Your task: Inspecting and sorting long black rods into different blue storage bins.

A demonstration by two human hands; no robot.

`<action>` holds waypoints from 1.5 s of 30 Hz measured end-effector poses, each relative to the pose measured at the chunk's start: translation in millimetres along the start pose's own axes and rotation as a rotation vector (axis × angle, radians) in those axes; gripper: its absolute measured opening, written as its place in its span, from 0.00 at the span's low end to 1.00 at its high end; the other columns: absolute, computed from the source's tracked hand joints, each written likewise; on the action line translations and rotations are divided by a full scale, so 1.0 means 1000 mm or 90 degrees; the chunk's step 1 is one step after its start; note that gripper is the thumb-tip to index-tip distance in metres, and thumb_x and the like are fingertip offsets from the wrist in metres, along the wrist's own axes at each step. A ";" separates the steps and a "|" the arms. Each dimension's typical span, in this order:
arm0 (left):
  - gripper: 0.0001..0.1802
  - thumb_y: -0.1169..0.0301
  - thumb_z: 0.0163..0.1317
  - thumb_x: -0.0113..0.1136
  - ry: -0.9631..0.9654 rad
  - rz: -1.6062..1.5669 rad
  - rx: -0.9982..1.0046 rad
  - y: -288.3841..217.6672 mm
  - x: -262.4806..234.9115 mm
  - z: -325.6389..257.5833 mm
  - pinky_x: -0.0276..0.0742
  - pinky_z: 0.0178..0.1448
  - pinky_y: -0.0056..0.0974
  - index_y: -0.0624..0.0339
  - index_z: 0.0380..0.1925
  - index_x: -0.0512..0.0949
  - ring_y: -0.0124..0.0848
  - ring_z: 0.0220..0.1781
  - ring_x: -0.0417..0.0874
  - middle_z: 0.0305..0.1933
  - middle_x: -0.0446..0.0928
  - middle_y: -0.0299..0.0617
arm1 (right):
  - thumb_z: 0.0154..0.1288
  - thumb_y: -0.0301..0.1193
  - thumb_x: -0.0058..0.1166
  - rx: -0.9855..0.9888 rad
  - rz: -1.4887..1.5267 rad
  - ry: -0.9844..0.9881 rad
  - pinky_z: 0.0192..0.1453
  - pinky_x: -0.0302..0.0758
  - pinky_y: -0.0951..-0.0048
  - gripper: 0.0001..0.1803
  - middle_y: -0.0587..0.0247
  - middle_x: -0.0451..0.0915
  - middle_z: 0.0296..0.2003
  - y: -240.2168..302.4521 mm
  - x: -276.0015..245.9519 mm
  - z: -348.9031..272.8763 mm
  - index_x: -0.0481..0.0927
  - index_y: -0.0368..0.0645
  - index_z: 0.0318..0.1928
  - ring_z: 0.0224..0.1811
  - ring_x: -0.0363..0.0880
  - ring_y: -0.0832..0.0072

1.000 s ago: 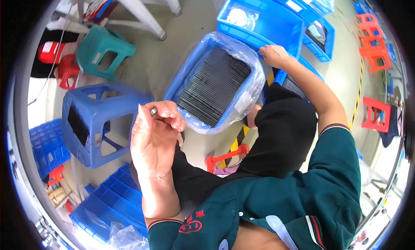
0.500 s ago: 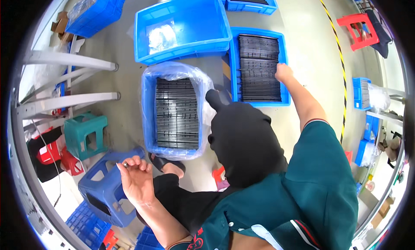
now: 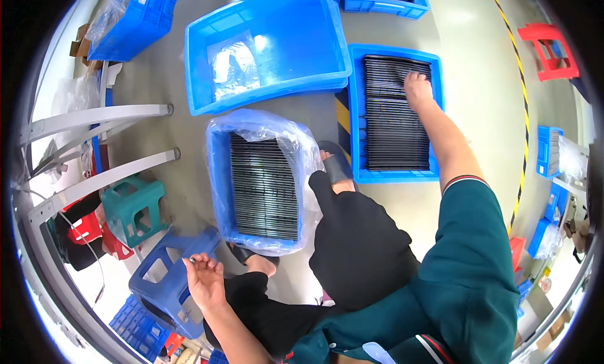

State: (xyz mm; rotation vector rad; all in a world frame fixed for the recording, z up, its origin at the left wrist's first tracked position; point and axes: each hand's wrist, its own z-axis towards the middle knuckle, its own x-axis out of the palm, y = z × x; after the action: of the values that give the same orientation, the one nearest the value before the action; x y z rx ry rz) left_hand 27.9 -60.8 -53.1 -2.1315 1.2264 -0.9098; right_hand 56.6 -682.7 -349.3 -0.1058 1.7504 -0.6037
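Note:
My right hand (image 3: pixel 418 91) reaches over the right blue crate (image 3: pixel 396 176). Its fingers are bent down and closed on the thin black strips (image 3: pixel 396 134), which stand packed in rows. The fingertips are partly hidden. My left hand (image 3: pixel 206 285) is held palm up beside my left knee, above a blue stool. Its fingers are curled toward the thumb, and a tiny dark, shiny thing shows at the tips, too small to name. Between my feet and the large crate sits a second blue crate (image 3: pixel 221 194), lined with clear plastic and filled with similar strips (image 3: pixel 264 191).
A large blue bin (image 3: pixel 296 43) with a clear plastic bag inside stands ahead. Blue (image 3: pixel 165 263) and green (image 3: pixel 135 207) stools and white frame legs (image 3: pixel 107 175) are at left. A red stool (image 3: pixel 550 52) lies beyond the striped floor tape (image 3: pixel 523 112) at right.
My right hand has moved from the right crate's side edge inward and forward onto the black strips. My left hand stays curled near the knee. The whole view has shifted slightly.

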 end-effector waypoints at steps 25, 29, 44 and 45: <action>0.17 0.54 0.68 0.46 -0.011 0.035 0.041 -0.004 -0.012 -0.005 0.64 0.38 0.33 0.56 0.32 0.71 0.27 0.32 0.67 0.32 0.69 0.35 | 0.56 0.27 0.48 -0.164 0.072 0.084 0.37 0.79 0.64 0.06 0.55 0.80 0.34 0.000 -0.025 0.003 0.75 0.42 0.36 0.36 0.81 0.61; 0.17 0.54 0.67 0.47 0.001 0.018 0.058 -0.006 -0.015 -0.014 0.63 0.39 0.33 0.56 0.31 0.72 0.28 0.32 0.67 0.31 0.68 0.35 | 0.53 0.27 0.50 -0.109 0.227 0.113 0.42 0.77 0.57 0.15 0.47 0.79 0.34 0.004 -0.022 -0.028 0.69 0.37 0.42 0.39 0.80 0.52; 0.17 0.55 0.65 0.52 0.122 -0.111 0.194 -0.034 -0.022 -0.064 0.67 0.38 0.34 0.59 0.31 0.71 0.29 0.31 0.69 0.30 0.70 0.37 | 0.62 0.32 0.52 0.220 1.118 0.351 0.14 0.61 0.75 0.11 0.68 0.67 0.18 0.057 -0.147 -0.146 0.65 0.43 0.30 0.13 0.64 0.80; 0.17 0.55 0.65 0.52 0.123 -0.113 0.204 -0.035 -0.024 -0.067 0.67 0.38 0.34 0.59 0.31 0.71 0.29 0.32 0.69 0.30 0.70 0.37 | 0.62 0.30 0.52 0.179 1.138 0.343 0.12 0.62 0.75 0.10 0.67 0.68 0.18 0.055 -0.166 -0.143 0.65 0.42 0.31 0.13 0.64 0.80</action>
State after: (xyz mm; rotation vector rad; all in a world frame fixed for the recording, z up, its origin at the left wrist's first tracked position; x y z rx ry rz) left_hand -12.8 -30.3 7.1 -1.9491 0.9132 -1.3203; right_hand -17.0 -523.4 -206.9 1.7461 1.4925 0.5255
